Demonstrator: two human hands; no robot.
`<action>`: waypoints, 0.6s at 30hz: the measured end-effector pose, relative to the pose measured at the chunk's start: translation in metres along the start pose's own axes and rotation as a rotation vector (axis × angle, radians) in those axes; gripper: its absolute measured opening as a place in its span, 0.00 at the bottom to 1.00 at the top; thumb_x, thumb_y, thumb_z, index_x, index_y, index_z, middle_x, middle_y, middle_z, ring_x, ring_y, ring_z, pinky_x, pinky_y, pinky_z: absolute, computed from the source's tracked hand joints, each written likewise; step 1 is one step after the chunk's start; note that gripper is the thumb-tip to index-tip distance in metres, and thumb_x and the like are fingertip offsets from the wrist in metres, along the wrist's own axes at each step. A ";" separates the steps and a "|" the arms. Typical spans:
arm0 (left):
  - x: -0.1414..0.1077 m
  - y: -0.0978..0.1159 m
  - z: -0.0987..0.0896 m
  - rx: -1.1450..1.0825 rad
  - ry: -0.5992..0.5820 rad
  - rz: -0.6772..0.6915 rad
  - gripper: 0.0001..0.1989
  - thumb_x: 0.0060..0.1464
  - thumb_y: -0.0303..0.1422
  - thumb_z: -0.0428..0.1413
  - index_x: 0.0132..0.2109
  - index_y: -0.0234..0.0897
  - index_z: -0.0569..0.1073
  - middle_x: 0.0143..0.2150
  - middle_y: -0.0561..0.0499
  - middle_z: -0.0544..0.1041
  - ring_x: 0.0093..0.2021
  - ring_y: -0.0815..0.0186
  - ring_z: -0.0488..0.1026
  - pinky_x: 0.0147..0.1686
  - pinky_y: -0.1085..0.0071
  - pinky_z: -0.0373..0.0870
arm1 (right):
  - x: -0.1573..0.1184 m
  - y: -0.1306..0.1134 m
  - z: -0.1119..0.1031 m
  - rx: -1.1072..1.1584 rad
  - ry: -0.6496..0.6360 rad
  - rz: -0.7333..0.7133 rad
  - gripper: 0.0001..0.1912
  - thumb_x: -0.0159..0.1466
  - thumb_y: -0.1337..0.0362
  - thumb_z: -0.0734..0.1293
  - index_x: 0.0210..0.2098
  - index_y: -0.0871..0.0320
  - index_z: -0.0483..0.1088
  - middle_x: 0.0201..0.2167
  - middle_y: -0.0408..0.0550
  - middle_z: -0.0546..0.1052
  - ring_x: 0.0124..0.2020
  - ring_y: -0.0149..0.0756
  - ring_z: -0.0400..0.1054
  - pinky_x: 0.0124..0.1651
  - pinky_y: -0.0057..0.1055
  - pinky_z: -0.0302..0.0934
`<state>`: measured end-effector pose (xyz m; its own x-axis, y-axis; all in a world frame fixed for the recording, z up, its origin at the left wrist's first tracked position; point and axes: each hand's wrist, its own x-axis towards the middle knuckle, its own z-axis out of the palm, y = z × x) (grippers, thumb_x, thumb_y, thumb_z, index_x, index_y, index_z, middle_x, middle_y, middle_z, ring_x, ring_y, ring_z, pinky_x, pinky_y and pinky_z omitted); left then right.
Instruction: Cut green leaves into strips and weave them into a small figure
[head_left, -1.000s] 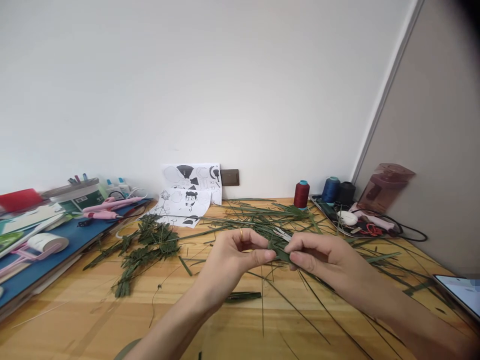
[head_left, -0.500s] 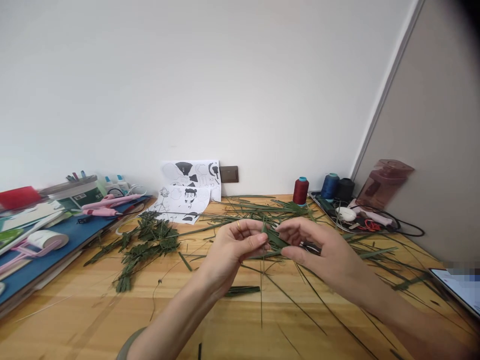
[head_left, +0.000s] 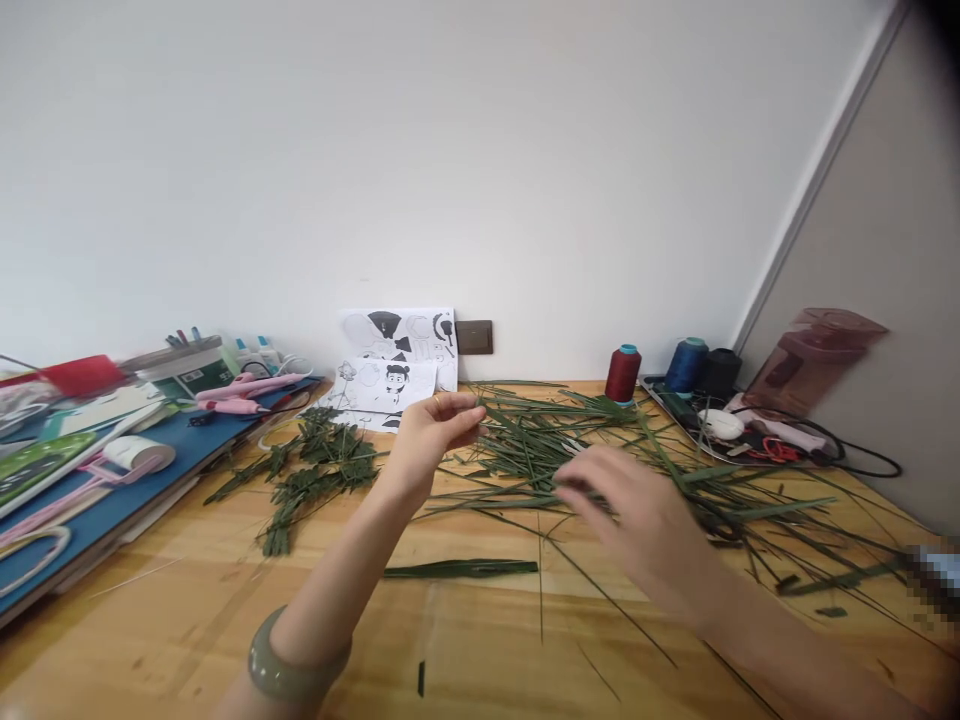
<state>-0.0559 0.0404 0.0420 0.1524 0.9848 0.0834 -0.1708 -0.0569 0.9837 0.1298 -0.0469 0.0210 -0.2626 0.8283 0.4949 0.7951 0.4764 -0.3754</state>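
Observation:
My left hand [head_left: 442, 430], with a bangle on the wrist, is raised in front of the paper with line drawings [head_left: 397, 345]. Its thumb and fingertips are pressed together; anything between them is too small to make out. Blurred by motion, my right hand [head_left: 630, 510] hangs over the pile of green leaf strips [head_left: 525, 445], its thumb and fingers bent toward each other; whether it holds something is unclear. A long folded leaf strip [head_left: 472, 568] lies on the wood nearer to me. Bundled green leaf pieces [head_left: 322, 460] lie left of my left hand.
Red thread spool [head_left: 623, 375] and blue thread spool [head_left: 685, 365] stand at the back right, near a tray [head_left: 652, 400] of tools and cables and a pink clear container [head_left: 814, 360]. At left, a blue board [head_left: 202, 435] bears glue guns, tape and a tub.
My left hand has moved left and up, away from my right hand, uncovering the leaf pile and folded strip. My right hand is slightly lower. The view has shifted a little left.

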 end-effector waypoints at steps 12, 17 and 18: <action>0.021 -0.013 -0.021 -0.055 0.032 -0.058 0.13 0.36 0.29 0.62 0.33 0.30 0.72 0.27 0.51 0.73 0.26 0.71 0.72 0.30 0.75 0.68 | 0.007 -0.003 0.085 0.155 -0.505 0.056 0.06 0.57 0.67 0.61 0.29 0.58 0.70 0.30 0.46 0.73 0.34 0.35 0.65 0.36 0.28 0.56; 0.020 -0.014 -0.020 -0.055 0.021 -0.074 0.12 0.36 0.30 0.62 0.32 0.30 0.72 0.27 0.50 0.74 0.26 0.71 0.72 0.30 0.75 0.68 | 0.008 0.008 0.065 0.168 -0.497 0.099 0.14 0.62 0.66 0.54 0.28 0.58 0.70 0.25 0.44 0.75 0.27 0.33 0.67 0.31 0.27 0.56; 0.020 -0.015 -0.020 -0.054 0.015 -0.077 0.13 0.36 0.30 0.62 0.32 0.30 0.72 0.27 0.50 0.74 0.26 0.71 0.72 0.30 0.75 0.67 | 0.009 0.011 0.061 0.168 -0.493 0.105 0.15 0.62 0.66 0.54 0.27 0.58 0.70 0.23 0.44 0.75 0.26 0.32 0.67 0.30 0.26 0.56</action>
<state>-0.0699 0.0646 0.0259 0.1524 0.9883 0.0053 -0.2112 0.0273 0.9771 0.1030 -0.0163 -0.0263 -0.4445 0.8950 0.0363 0.7429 0.3910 -0.5433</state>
